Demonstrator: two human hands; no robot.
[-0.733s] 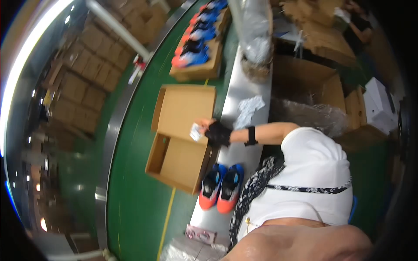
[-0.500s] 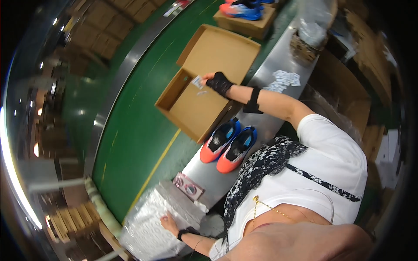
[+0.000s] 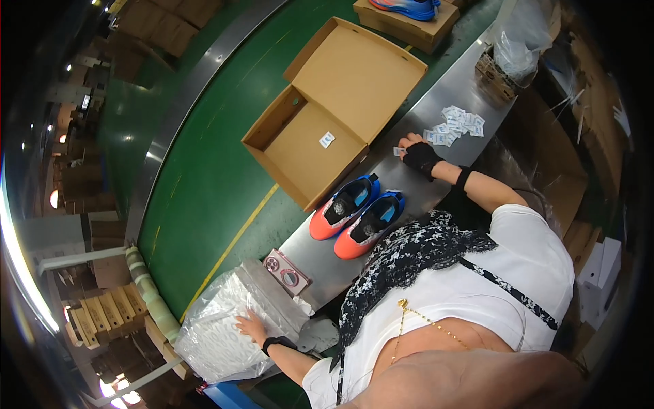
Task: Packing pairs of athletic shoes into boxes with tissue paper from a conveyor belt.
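Observation:
My right hand (image 3: 418, 157), in a black fingerless glove, is over the metal ledge with its fingers closed on a small white packet (image 3: 399, 151). Close by lies a loose pile of similar packets (image 3: 455, 125). Another white packet (image 3: 327, 140) rests inside the open brown shoebox (image 3: 293, 158), whose lid is folded back. Between the box and my body stands a pair of sneakers (image 3: 357, 215), orange at the toes and blue at the heels. My left hand (image 3: 252, 328) lies with fingers spread on a clear plastic bag of white sheets (image 3: 228, 334).
A pink phone-like object (image 3: 286, 271) sits beside the bag. Beyond the open shoebox, a blue and orange shoe (image 3: 409, 7) is on another brown box (image 3: 409, 28). A carton with clear plastic (image 3: 514, 58) stands at the ledge's far end. Green conveyor (image 3: 211, 177) runs alongside.
My right hand has moved right, from above the shoebox to the ledge beside the packet pile. A packet now lies in the box. My left hand stays on the bag, fingers more spread.

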